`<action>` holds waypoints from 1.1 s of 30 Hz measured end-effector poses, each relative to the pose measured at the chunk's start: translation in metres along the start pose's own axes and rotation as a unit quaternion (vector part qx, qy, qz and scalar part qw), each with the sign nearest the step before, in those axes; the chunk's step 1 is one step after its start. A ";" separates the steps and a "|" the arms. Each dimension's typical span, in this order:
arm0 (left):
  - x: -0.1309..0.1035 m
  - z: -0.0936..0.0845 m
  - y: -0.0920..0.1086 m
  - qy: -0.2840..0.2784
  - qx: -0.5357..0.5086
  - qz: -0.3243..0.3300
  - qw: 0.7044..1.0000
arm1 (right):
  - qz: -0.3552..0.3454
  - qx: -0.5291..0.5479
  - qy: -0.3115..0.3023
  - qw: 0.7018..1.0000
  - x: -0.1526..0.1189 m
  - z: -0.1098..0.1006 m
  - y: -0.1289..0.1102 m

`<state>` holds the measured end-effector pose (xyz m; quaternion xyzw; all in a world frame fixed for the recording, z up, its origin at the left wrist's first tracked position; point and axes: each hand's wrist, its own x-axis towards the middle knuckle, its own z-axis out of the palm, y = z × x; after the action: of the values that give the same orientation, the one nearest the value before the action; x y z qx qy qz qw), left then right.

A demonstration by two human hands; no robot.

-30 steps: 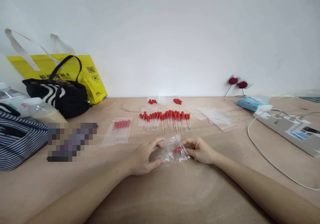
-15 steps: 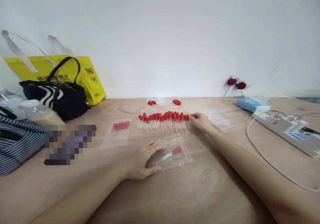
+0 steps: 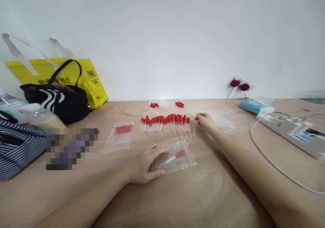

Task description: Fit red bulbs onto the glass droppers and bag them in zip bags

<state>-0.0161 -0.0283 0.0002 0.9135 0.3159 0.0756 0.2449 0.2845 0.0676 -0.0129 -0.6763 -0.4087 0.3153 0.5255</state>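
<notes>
My left hand (image 3: 147, 165) rests on the table with fingers spread, its fingertips on the left edge of a clear zip bag (image 3: 188, 162). Inside that bag lies one dropper with a red bulb (image 3: 180, 153). My right hand (image 3: 205, 121) pinches a dropper by its red bulb (image 3: 196, 118), just right of the row; its thin tube points down toward the table. Several red-bulbed droppers (image 3: 172, 119) lie side by side in the middle. To their left is a bag with several droppers (image 3: 124, 129).
Flat bags (image 3: 223, 121) lie beyond my right hand. Farther right are a blue tissue pack (image 3: 254, 106) and a power strip (image 3: 291, 133) with a white cable. Bags (image 3: 93, 82), a bottle (image 3: 45, 118) and a striped pouch (image 3: 20, 150) stand left.
My right hand has moved slightly right, drawing one dropper away from the right end of the row. My left hand has hardly moved.
</notes>
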 end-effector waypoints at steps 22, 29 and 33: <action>0.004 -0.004 0.010 0.016 0.033 0.021 0.999 | -0.037 0.163 -0.264 0.950 -0.119 -0.019 0.020; 0.002 0.002 0.002 0.002 0.021 -0.003 1.000 | -0.167 -0.017 -0.376 0.912 -0.118 -0.020 0.021; 0.002 0.002 0.000 0.003 0.021 -0.006 1.000 | -0.131 0.002 -0.422 0.897 -0.117 -0.018 0.018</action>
<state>-0.0137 -0.0283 -0.0018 0.9163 0.3234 0.0706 0.2256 0.2493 -0.0466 -0.0266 -0.4189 -0.6763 0.5006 0.3414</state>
